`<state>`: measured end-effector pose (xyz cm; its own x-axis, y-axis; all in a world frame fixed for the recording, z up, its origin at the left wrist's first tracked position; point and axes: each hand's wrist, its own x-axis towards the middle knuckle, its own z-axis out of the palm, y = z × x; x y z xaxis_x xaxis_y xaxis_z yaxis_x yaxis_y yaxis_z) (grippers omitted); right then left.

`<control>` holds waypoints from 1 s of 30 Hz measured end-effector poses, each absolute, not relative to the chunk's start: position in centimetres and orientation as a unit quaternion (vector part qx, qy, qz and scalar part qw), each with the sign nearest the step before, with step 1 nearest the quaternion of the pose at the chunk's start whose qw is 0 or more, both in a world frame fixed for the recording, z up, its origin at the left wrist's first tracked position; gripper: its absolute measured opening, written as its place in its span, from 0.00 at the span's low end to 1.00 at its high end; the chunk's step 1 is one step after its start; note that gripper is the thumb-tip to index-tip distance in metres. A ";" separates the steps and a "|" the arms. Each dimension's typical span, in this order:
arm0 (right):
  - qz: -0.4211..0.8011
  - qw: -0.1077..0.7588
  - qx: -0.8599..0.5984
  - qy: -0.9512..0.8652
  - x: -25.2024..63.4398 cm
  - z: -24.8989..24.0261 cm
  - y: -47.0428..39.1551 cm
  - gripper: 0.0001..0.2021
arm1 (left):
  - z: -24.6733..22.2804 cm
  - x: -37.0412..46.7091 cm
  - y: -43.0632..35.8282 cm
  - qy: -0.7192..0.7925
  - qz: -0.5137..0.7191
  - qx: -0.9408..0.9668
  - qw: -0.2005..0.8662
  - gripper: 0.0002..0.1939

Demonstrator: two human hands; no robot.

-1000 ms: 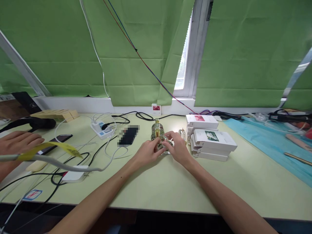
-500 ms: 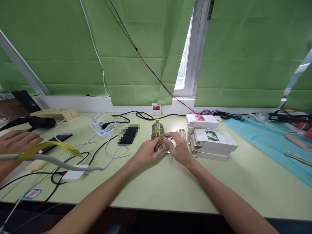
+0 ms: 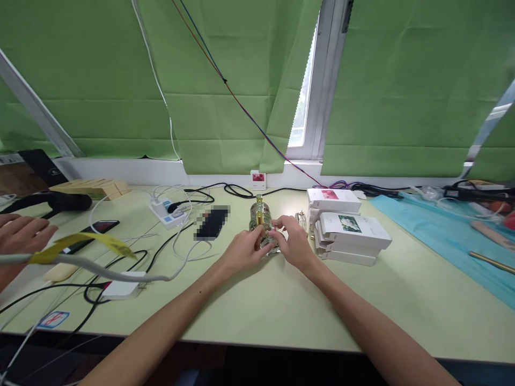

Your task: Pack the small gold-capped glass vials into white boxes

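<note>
Clear glass bottles with gold tops, which look like perfume bottles [image 3: 255, 215], stand close together in a row in front of me. My left hand [image 3: 246, 247] has its thumb and fingers closed on the nearest glass bottle [image 3: 275, 250] from the left. On the other side, my right hand [image 3: 295, 242] curves its thumb and fingertips against the same bottle. Most of that bottle is hidden behind my fingers. A further small glass bottle with a gold top [image 3: 301, 219] stands just beyond my right hand.
Stacked white boxes [image 3: 356, 238] lie to the right, beside a blue sheet [image 3: 450, 236]. A phone [image 3: 213, 222], a power strip [image 3: 168, 212], a white adapter [image 3: 123, 287] and tangled cables spread leftward. Another person's hand [image 3: 22, 236] is at the far left.
My right fingertips have shifted slightly on the near bottle, and my left hand has hardly moved. The other person's hand has moved a little to the left.
</note>
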<state>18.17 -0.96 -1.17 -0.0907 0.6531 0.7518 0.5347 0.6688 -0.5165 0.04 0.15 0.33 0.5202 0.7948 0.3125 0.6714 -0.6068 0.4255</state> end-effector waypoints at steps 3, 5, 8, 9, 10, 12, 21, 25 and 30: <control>0.060 0.538 -0.414 -0.732 18.1 -1.3 -0.9 0.03 | 0.4 0.1 0.1 0.425 0.243 0.863 0.126 0.15; 0.061 0.536 -0.421 -0.729 18.1 -1.3 -0.8 0.05 | 0.5 0.1 0.1 0.425 0.242 0.863 0.128 0.15; 0.057 0.533 -0.433 -0.725 18.1 -1.1 -0.9 0.07 | 0.6 0.1 0.0 0.424 0.242 0.862 0.134 0.15; 0.055 0.532 -0.435 -0.724 18.1 -1.0 -0.9 0.08 | 0.6 0.1 0.0 0.423 0.243 0.862 0.136 0.15; 0.051 0.531 -0.437 -0.724 18.0 -1.0 -0.9 0.09 | 0.6 0.1 0.0 0.422 0.244 0.862 0.137 0.15; 0.044 0.528 -0.439 -0.726 18.0 -0.9 -1.0 0.10 | 0.6 0.1 0.0 0.421 0.247 0.862 0.139 0.15; 0.017 0.530 -0.414 -0.740 18.1 -1.1 -1.4 0.02 | 0.6 0.1 -0.1 0.407 0.261 0.864 0.143 0.15; 0.015 0.546 -0.403 -0.734 18.2 -0.8 -1.7 0.03 | 0.6 0.2 -0.2 0.389 0.265 0.871 0.141 0.16; 0.006 0.562 -0.398 -0.725 18.1 -0.6 -2.0 0.02 | 0.4 0.0 -0.1 0.352 0.266 0.886 0.144 0.15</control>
